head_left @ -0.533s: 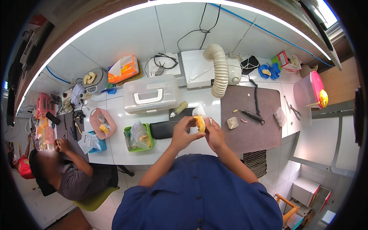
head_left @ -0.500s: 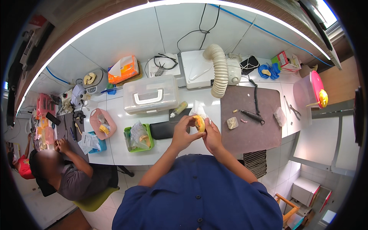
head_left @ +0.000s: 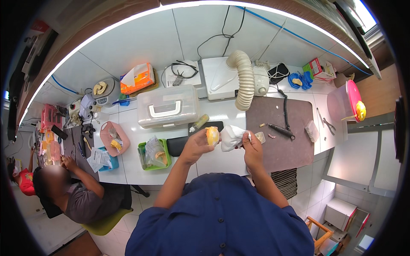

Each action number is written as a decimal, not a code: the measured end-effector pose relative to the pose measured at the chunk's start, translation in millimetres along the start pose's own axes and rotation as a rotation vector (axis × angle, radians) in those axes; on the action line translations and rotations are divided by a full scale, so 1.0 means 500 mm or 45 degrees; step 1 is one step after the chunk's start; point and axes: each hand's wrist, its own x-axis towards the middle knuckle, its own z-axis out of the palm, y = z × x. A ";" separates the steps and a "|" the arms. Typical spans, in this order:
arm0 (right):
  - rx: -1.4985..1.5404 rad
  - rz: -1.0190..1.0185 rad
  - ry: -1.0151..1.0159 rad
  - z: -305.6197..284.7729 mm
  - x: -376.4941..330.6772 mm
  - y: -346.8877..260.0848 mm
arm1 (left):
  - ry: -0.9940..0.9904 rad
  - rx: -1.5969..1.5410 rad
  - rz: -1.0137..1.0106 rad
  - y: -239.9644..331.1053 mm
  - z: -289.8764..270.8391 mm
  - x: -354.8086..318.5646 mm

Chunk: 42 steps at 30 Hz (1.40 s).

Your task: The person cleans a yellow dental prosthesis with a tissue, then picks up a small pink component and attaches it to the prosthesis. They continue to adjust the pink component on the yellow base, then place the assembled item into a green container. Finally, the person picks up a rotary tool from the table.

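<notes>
My left hand (head_left: pixel 195 147) is closed round a small yellow dental cast (head_left: pixel 212 136) with orange patches, held up over the near edge of the white bench. Just right of the cast, a crumpled white tissue (head_left: pixel 232 138) is pinched by my right hand (head_left: pixel 253 150). Cast and tissue are side by side; whether they touch is hard to tell. A black case (head_left: pixel 177 146) and a small yellowish bottle (head_left: pixel 199 122) lie beyond my left hand. Past my right hand, a small clear box (head_left: pixel 260 137) sits on the brown mat (head_left: pixel 279 155).
A handpiece (head_left: pixel 280 131) with a coiled cord lies on the mat. A ribbed suction hose (head_left: pixel 244 85) arches above the bench. Left of me are a green basket (head_left: pixel 167 164) and a clear toolbox (head_left: pixel 168 105). A co-worker (head_left: pixel 85 194) sits further left.
My hands have moved apart, the right one rightward with the white tissue. The cast, held between both hands before, is now in my left hand alone.
</notes>
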 end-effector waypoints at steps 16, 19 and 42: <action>-0.782 -0.482 -0.454 0.078 -0.036 -0.018 | 0.119 -0.519 0.170 -0.062 -0.018 -0.002; -0.215 0.214 -0.582 0.044 -0.046 -0.008 | 0.060 -0.496 0.262 -0.037 -0.032 0.006; 0.544 0.334 -0.152 -0.036 -0.009 0.036 | 0.103 1.573 0.532 -0.015 0.075 0.019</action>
